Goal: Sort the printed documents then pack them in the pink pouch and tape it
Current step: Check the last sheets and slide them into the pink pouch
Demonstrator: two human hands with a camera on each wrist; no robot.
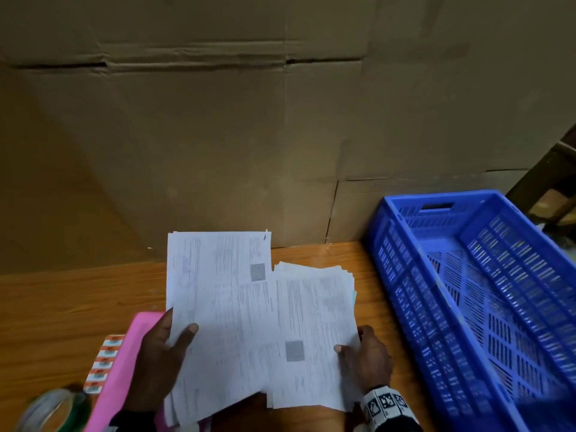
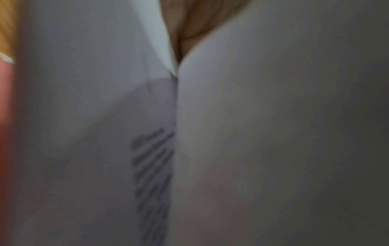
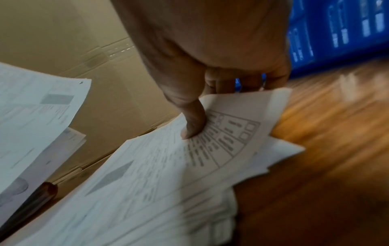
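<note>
My left hand (image 1: 162,353) pinches one sheaf of printed documents (image 1: 218,307); my right hand (image 1: 367,357) pinches the other, held apart to sort, with the pink pouch (image 1: 124,369) near left.

We note white documents (image 1: 237,307) with grey print blocks, a pink pouch (image 1: 124,363), a blue slotted crate (image 1: 486,275), an orange-brown wood-grain counter (image 1: 68,307), and brown cardboard (image 1: 218,135).

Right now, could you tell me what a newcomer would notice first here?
Two sheaves of white printed documents fill the middle, the left hand and right hand each gripping one. A big blue slotted plastic crate sits right; a pink pouch lies left.
</note>
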